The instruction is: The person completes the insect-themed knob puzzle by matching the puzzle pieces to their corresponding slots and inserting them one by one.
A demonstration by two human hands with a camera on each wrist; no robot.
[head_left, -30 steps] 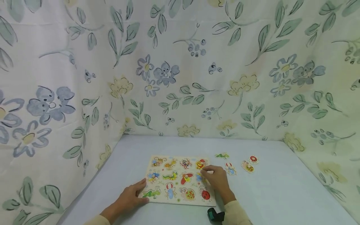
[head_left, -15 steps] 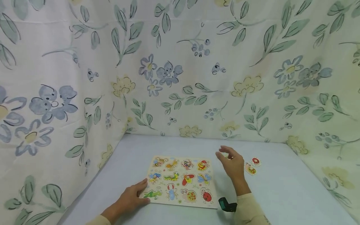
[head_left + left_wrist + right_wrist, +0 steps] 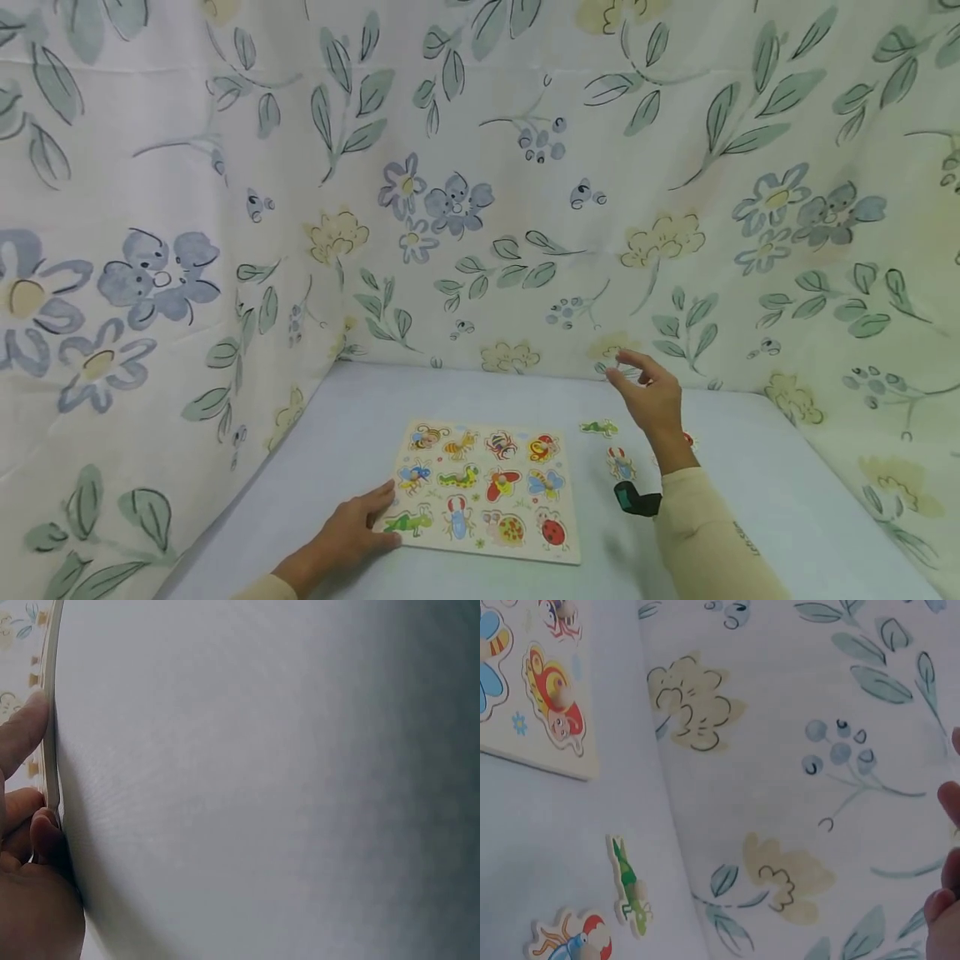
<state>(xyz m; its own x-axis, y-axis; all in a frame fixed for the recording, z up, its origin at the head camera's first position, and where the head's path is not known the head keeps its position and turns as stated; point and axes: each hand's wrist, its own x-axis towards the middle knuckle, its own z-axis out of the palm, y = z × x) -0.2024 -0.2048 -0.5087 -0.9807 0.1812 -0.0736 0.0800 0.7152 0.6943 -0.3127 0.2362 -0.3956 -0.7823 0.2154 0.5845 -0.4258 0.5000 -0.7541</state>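
Note:
A wooden knob puzzle board point(image 3: 480, 469) with insect pictures lies on the table, several knobbed pieces in its upper rows. My left hand point(image 3: 351, 527) grips its near-left corner; in the left wrist view a finger point(image 3: 28, 727) lies over the board's edge, others curl beside it. My right hand point(image 3: 648, 398) is raised over the table's far right, thumb and fingers apart, holding nothing. Below it lie a loose green grasshopper piece point(image 3: 597, 427) and a blue stag beetle piece point(image 3: 621, 464). A red ladybug piece point(image 3: 688, 439) and a snail piece are mostly hidden behind the right wrist.
A black wrist camera point(image 3: 637, 500) sticks out from the right sleeve. White cloth covers the table point(image 3: 360, 400). A flower-print curtain point(image 3: 480, 317) stands along its back and sides.
My right hand has left the board's right side and risen up and right, past the loose pieces. The blue-winged insect piece shows uncovered on the board. My left hand stays at the corner.

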